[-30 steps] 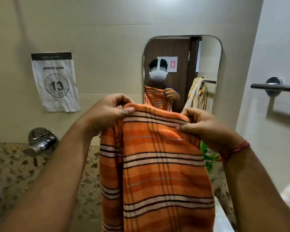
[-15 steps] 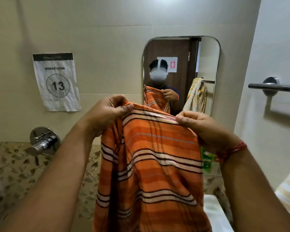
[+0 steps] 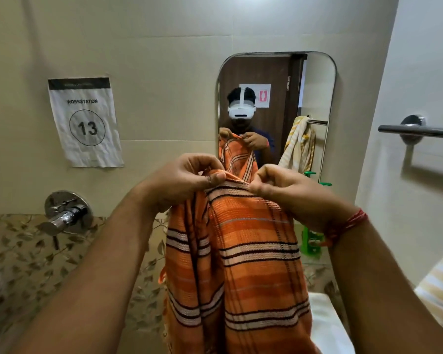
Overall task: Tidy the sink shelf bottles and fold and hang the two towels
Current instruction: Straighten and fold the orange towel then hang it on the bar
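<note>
1. I am pinching the towel (image 3: 235, 264) top edge with my left hand (image 3: 184, 180), fingers curled on it.
2. My right hand (image 3: 287, 192) is pinching the same edge just beside it.
3. The towel is hanging mid-frame, below the mirror (image 3: 317, 85).

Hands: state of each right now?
Left hand: pinches the top edge of the orange striped towel.
Right hand: pinches the same top edge.
</note>
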